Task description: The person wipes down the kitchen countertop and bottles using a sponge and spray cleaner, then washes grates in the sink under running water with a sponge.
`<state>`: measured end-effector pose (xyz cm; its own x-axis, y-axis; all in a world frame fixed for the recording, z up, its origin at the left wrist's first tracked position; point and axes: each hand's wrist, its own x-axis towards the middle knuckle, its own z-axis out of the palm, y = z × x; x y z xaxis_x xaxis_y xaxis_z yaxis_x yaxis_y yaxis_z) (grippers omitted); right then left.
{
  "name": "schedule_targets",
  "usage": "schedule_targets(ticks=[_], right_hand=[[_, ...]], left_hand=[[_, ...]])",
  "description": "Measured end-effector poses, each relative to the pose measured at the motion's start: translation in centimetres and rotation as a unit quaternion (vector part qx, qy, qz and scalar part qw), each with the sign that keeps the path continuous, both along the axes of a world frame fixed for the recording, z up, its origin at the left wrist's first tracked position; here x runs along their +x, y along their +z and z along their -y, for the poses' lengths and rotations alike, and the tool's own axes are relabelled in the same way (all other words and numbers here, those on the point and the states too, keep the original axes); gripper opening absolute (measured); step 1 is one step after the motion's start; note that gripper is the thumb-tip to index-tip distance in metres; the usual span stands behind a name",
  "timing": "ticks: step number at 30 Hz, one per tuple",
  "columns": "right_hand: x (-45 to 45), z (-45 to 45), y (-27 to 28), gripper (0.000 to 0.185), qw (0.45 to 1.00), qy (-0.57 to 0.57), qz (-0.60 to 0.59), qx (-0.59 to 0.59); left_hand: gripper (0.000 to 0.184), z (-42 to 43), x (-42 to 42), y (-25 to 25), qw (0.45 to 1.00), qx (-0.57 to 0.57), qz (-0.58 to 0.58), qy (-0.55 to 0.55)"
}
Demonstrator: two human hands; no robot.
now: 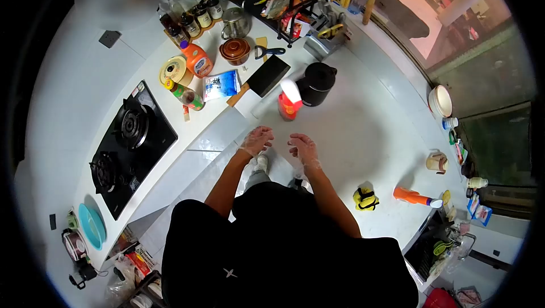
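My left hand (258, 140) and my right hand (304, 149) hover in front of my body at the counter's near edge, each in what looks like a thin clear glove. Both are empty, with loosely bent fingers and a gap between the hands. Just beyond them stands a red bottle with a white top (288, 106). Behind it is a black kettle (319, 84). A cleaver with a wooden handle (269, 77) lies to the left of the kettle, beside a blue and white packet (222, 85).
On the left are a black gas hob (159, 132), a sauce bottle (187, 98), an orange bottle (196, 60) and a brown lidded pot (235, 50). To the right lie a yellow and black cloth-like item (365, 199) and an orange bottle (413, 197), near the sink area.
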<state>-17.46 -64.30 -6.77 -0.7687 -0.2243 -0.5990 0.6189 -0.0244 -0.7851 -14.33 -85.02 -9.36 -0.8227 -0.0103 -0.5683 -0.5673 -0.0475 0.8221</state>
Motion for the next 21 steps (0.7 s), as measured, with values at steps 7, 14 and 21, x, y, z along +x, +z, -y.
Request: schedule_targets(ticks=[7,14,21], right_hand=[[-0.8,9.3,-0.4,0.030,0.993,0.109,-0.026,0.047],[-0.3,18.3,-2.1,0.032,0.982,0.186,-0.018,0.039],[-0.9,17.9,-3.4,0.030,0.987,0.149,-0.021,0.062]], left_hand=[[0.038,7.5,-2.2,-3.8,0.974,0.067,-0.004,0.218],[0.013,16.3,-6.0,-10.9,0.816,0.429,0.004,0.388],[0.008,16.9,-8.8,-8.5,0.730,0.527,-0.002,0.436]])
